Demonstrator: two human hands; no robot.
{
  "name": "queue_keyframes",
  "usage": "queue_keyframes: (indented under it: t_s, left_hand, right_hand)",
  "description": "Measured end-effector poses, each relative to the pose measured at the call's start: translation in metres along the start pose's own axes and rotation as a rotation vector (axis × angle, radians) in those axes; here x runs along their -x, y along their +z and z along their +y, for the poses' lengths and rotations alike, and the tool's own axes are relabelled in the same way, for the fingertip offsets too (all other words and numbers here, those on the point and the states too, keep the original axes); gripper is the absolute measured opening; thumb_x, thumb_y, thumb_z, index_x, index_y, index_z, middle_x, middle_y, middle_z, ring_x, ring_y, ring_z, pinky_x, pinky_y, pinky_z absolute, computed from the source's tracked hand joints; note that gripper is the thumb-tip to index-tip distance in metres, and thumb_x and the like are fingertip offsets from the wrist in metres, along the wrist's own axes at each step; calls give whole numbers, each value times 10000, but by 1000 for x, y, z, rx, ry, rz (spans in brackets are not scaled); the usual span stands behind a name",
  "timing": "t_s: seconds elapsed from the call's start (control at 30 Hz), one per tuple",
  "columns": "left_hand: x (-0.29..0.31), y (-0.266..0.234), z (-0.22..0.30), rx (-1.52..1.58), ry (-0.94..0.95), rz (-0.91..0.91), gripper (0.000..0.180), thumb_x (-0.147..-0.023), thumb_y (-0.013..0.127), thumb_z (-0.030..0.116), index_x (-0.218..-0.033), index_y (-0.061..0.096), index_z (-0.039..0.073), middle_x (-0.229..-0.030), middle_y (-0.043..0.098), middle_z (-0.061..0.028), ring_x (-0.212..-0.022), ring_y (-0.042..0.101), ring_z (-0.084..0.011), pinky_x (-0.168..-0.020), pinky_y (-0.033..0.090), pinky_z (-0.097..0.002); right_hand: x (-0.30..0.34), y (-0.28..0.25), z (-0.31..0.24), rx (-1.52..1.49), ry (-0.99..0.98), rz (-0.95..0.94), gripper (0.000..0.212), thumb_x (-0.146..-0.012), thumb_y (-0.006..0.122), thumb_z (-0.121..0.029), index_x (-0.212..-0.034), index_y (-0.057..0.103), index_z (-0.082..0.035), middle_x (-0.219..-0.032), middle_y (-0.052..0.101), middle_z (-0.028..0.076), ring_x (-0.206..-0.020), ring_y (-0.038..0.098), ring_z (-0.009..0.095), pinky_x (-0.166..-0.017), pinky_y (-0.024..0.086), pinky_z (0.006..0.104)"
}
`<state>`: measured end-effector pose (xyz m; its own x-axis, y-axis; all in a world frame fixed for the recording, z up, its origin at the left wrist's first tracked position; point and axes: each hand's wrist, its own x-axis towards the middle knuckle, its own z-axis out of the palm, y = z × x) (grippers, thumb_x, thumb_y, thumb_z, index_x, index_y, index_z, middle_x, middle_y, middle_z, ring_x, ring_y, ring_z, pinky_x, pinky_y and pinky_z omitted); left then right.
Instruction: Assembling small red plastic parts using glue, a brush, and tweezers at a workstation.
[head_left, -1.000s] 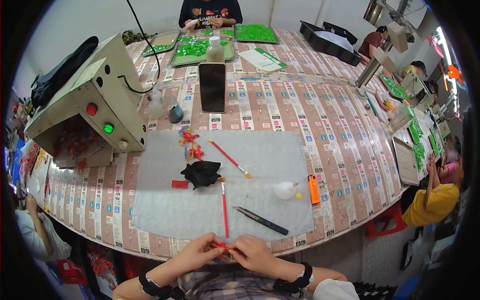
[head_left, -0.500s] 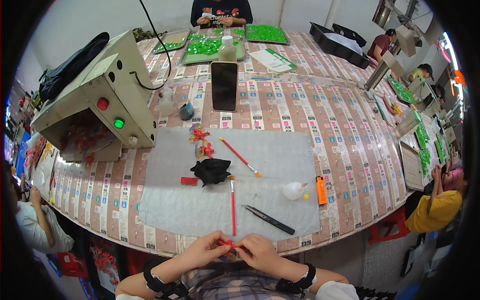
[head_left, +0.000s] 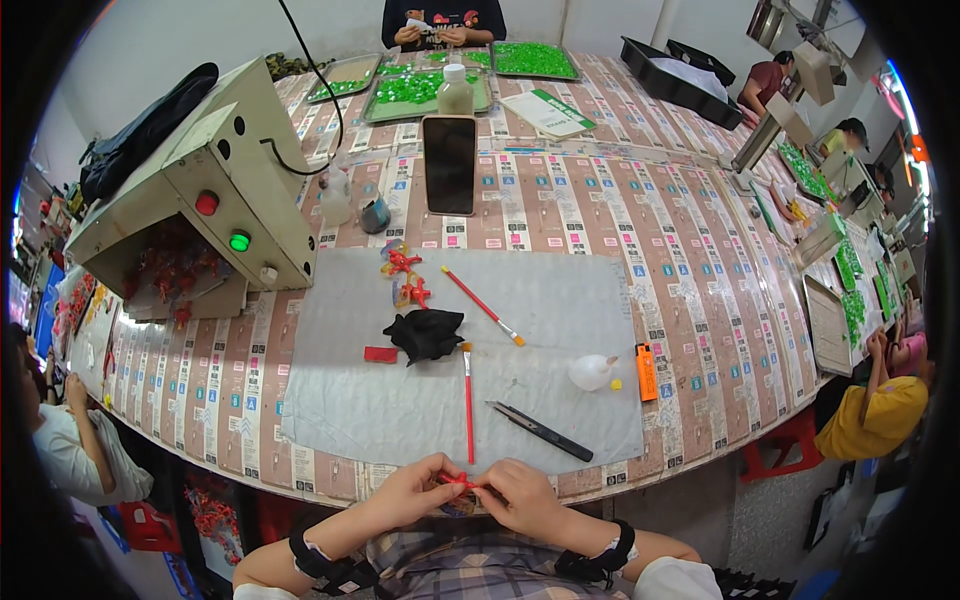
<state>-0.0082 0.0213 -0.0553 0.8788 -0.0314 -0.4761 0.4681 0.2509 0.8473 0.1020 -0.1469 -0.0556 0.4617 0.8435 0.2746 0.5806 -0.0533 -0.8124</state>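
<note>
At the near table edge my left hand (head_left: 412,492) and my right hand (head_left: 522,497) meet, fingertips pinched on a small red plastic piece (head_left: 457,479). Fingers cover much of it, so its full shape is hidden. Just beyond my hands a red-handled brush (head_left: 469,410) lies on the grey sheet (head_left: 340,400). To its right is a black craft knife (head_left: 540,431). A crumpled black cloth (head_left: 425,334) sits farther back beside a red block (head_left: 380,354). Two red plastic pieces with clear, orange-tinted parts (head_left: 410,291) lie behind it, near a second red brush (head_left: 483,306).
A beige machine (head_left: 250,190) with red and green lights stands at left. A phone (head_left: 449,165) stands upright before a bottle (head_left: 455,92). At right are a white squeeze bottle (head_left: 592,372) and an orange lighter (head_left: 645,372). Trays of green pieces (head_left: 535,60) and co-workers surround the table.
My hands stay together on the red piece, with small shifts of the fingers. The whole view has tilted slightly; the things on the table have not moved.
</note>
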Motion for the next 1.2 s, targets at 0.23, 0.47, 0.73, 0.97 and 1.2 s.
queue_keyframes:
  t_s: [0.23, 0.47, 0.73, 0.97, 1.2]
  left_hand:
    - [0, 1, 4, 10, -19, -3, 155, -888, 562, 111, -996, 509, 12, -913, 582, -34, -854, 543, -70, -749, 444, -208]
    - [0, 0, 5, -9, -30, -17, 133, -902, 534, 94, -995, 496, 6, -951, 585, -51, -892, 559, -96, -796, 453, -234]
    - [0, 0, 4, -2, -25, -17, 139, -903, 534, 97, -993, 494, -1, -954, 587, -57, -901, 558, -98, -803, 455, -238]
    - [-1, -1, 3, -10, -11, -22, 137, -904, 530, 92, -993, 490, -4, -943, 601, -75, -888, 581, -118, -799, 469, -252]
    - [-1, -3, 1, -12, -30, -27, 125, -905, 524, 83, -988, 489, -3, -950, 603, -83, -888, 581, -123, -804, 467, -253]
  right_hand:
    - [-1, -1, -1, -3, -1, 0, 108, -757, 622, -77, -780, 525, -37, -711, 520, 92, -674, 531, 269, -582, 425, 351]
    - [0, -1, 1, 4, -9, -8, 121, -735, 636, -66, -807, 544, -35, -714, 535, 93, -678, 544, 270, -585, 428, 353]
    - [0, 0, 1, 0, -13, 0, 131, -724, 643, -60, -818, 555, -34, -711, 542, 93, -673, 550, 266, -584, 430, 351]
    - [0, 0, 2, 2, -20, 1, 129, -726, 642, -63, -818, 556, -37, -712, 544, 90, -674, 551, 264, -584, 432, 348]
    - [0, 0, 0, 3, -5, -5, 109, -758, 620, -71, -785, 522, -32, -730, 530, 98, -689, 542, 273, -598, 435, 351]
